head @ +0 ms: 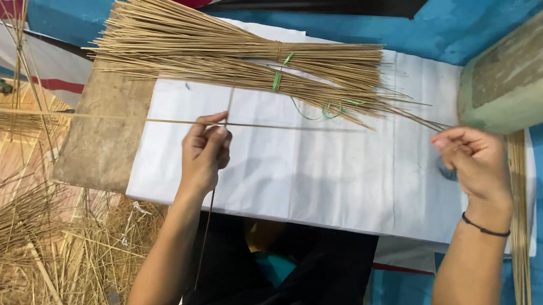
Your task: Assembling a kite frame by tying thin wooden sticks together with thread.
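In the head view, a thin stick (247, 126) is held level by the left hand (204, 154), whose fingers are closed around it near the middle of the scene. A second stick (207, 232) runs upright through the same grip, so that the two are crossed at the fingertips; its near end hangs down past the wrist. The right hand (473, 162) is seen at the right, curled loosely with the fingertips pinched together; whether anything is pinched cannot be told. A black band (484, 227) is worn on that wrist.

Both hands are held over white paper (322, 176) spread on the counter (99, 137). At the far edge of the paper, a bundle (228, 54) of sticks is laid, bound with green string (279, 75). A few more sticks (519, 220) are laid at the right edge, just beside the right hand. A pale cylinder (527, 70) is seen at the far right. Loose straw (21, 242) is heaped at the near left.
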